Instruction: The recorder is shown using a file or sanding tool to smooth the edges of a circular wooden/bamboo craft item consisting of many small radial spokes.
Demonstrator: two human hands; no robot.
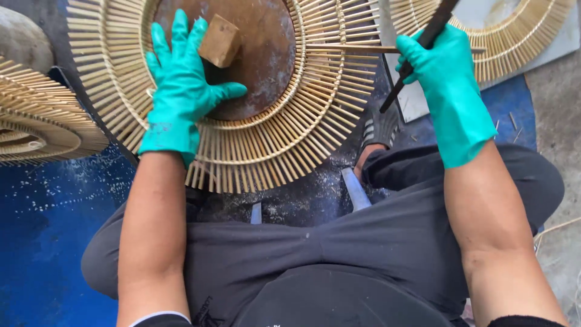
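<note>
Pressing flat with fingers spread, the left hand [181,85] in a green glove is laid on the round bamboo-stick frame [278,145], its fingertips near a small wooden block [219,40] on the rusty metal disc [260,54] at the frame's centre. The right hand [445,79], also gloved, is closed around a thin black tool [423,42], held tilted above the frame's right edge. Both forearms are stretched forward over the lap.

Tbh from where I'm watching there's no pkgs, labels, signs or screens anywhere in view, so nothing to report here.
</note>
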